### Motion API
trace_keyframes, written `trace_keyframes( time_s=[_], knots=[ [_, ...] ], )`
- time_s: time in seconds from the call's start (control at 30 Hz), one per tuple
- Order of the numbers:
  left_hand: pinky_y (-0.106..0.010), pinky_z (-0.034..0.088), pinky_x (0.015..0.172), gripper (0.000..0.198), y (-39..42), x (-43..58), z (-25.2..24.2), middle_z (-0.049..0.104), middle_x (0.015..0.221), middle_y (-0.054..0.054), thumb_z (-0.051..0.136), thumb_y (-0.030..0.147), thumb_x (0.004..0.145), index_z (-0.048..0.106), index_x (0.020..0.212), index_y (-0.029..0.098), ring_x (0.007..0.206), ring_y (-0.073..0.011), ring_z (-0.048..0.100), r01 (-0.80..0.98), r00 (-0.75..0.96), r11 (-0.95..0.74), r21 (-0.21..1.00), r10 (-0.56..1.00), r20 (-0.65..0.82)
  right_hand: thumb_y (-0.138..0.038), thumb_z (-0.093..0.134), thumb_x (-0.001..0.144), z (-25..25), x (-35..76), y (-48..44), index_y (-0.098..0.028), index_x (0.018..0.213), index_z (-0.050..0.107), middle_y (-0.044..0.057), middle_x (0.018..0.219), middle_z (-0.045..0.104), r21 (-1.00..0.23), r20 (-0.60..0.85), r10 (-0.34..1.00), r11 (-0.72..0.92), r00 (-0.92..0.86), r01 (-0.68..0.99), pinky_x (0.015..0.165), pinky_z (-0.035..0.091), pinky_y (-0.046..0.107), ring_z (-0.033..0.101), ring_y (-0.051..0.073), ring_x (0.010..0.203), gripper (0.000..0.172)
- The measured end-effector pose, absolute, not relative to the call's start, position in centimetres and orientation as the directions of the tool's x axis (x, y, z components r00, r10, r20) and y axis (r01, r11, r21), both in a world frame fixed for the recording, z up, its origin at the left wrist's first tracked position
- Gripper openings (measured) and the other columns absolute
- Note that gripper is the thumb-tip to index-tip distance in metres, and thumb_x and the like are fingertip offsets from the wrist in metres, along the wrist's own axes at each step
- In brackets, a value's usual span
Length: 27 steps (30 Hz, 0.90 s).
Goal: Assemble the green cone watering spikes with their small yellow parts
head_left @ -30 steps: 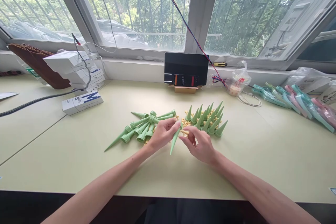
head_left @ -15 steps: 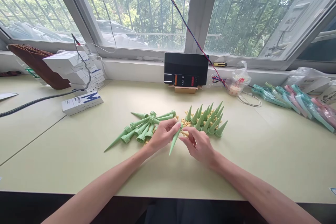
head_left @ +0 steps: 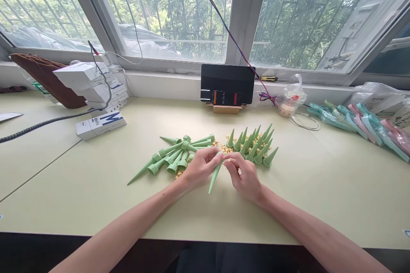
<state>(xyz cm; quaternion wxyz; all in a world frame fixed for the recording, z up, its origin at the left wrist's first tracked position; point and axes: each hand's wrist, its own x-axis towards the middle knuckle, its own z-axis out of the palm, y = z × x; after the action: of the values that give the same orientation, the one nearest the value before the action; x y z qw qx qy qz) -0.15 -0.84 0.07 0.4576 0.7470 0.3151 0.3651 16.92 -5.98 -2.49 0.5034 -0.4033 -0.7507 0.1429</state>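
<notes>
My left hand (head_left: 200,167) is closed around the wide end of a green plastic spike (head_left: 214,177) whose tip points down toward me. My right hand (head_left: 244,175) pinches at that same wide end, fingertips pressed together; whatever small piece they grip is hidden. Behind the left hand lies a heap of green spikes (head_left: 169,158) on their sides. Behind the right hand several green spikes (head_left: 253,145) stand upright, tips up. Small yellow pieces (head_left: 226,149) are scattered between the two groups.
A phone (head_left: 226,97) leans on a dark stand (head_left: 227,81) at the window sill. White boxes (head_left: 92,85) are stacked at the left, with a braided cable (head_left: 41,123) across the table. A plastic bag (head_left: 290,98) and pastel packets (head_left: 361,123) lie at the right.
Both hands have closed in on the spike's wide end; the right fingertips moved left onto it and the yellow piece seen earlier between them is now hidden. The spike tilted slightly.
</notes>
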Motion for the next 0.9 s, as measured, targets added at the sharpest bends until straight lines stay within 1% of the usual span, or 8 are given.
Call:
trace_keyframes(
  time_s=[0.17,0.3,0.47,0.57,0.7,0.77,0.9],
  knots=[
    [-0.024,0.026,0.053,0.038,-0.9,-0.2,-0.1,0.038,0.064,0.004,0.047,0.045,0.097,0.052,0.074,0.016,0.058,-0.0101,0.033,0.139,0.548,-0.391,0.91,0.795,0.258,-0.028,0.039,0.103,-2.4,16.8,-5.9,-0.023,0.1,0.049,-0.008,0.057,0.035,-0.656,0.606,0.781,0.598,-0.151,0.461,0.047,0.027,0.024,0.029,0.011,0.046,0.012],
    [-0.024,0.026,0.052,0.035,-0.9,-0.2,-0.1,0.04,0.065,0.004,0.048,0.043,0.097,0.055,0.077,0.015,0.058,-0.0098,0.033,0.137,0.553,-0.399,0.907,0.79,0.264,-0.031,0.039,0.103,-2.3,16.8,-5.9,-0.023,0.097,0.048,-0.008,0.055,0.032,-0.668,0.595,0.794,0.575,-0.125,0.472,0.046,0.025,0.024,0.028,0.011,0.045,0.014],
    [-0.023,0.028,0.05,0.034,-1.1,-0.1,0.2,0.045,0.064,0.003,0.048,0.044,0.097,0.062,0.085,0.014,0.055,-0.0094,0.035,0.138,0.555,-0.394,0.909,0.791,0.259,-0.031,0.041,0.102,-2.1,16.7,-6.0,-0.024,0.099,0.047,-0.009,0.054,0.03,-0.693,0.588,0.805,0.55,-0.076,0.466,0.045,0.025,0.023,0.027,0.01,0.045,0.01],
    [-0.022,0.028,0.047,0.033,-1.2,-0.1,0.2,0.043,0.059,0.004,0.049,0.043,0.097,0.063,0.088,0.015,0.052,-0.0091,0.036,0.127,0.559,-0.385,0.914,0.789,0.254,-0.031,0.042,0.102,-1.8,16.6,-6.1,-0.023,0.101,0.046,-0.01,0.052,0.035,-0.717,0.577,0.815,0.536,-0.053,0.445,0.045,0.026,0.023,0.031,0.01,0.043,0.01],
    [-0.021,0.03,0.046,0.028,-1.2,-0.1,0.2,0.044,0.057,0.005,0.051,0.04,0.096,0.064,0.096,0.015,0.05,-0.0089,0.039,0.121,0.565,-0.404,0.907,0.779,0.272,-0.033,0.043,0.101,-1.6,16.5,-6.0,-0.022,0.103,0.047,-0.01,0.05,0.038,-0.765,0.534,0.845,0.495,-0.025,0.412,0.045,0.03,0.022,0.039,0.012,0.043,0.012],
    [-0.021,0.033,0.046,0.028,-1.2,-0.1,0.2,0.047,0.057,0.004,0.051,0.04,0.096,0.064,0.101,0.015,0.049,-0.0089,0.041,0.113,0.569,-0.411,0.905,0.773,0.28,-0.034,0.043,0.1,-1.6,16.5,-6.0,-0.022,0.104,0.046,-0.01,0.049,0.037,-0.785,0.517,0.856,0.477,-0.008,0.395,0.044,0.031,0.022,0.037,0.011,0.042,0.013],
    [-0.021,0.04,0.048,0.03,-1.4,0.0,0.6,0.052,0.06,0.002,0.052,0.04,0.096,0.065,0.11,0.016,0.052,-0.0104,0.049,0.106,0.565,-0.416,0.903,0.772,0.289,-0.035,0.044,0.1,-1.4,16.4,-5.9,-0.021,0.103,0.046,-0.012,0.047,0.032,-0.808,0.499,0.866,0.459,0.016,0.369,0.042,0.026,0.022,0.027,0.01,0.04,0.014]
  ],
)
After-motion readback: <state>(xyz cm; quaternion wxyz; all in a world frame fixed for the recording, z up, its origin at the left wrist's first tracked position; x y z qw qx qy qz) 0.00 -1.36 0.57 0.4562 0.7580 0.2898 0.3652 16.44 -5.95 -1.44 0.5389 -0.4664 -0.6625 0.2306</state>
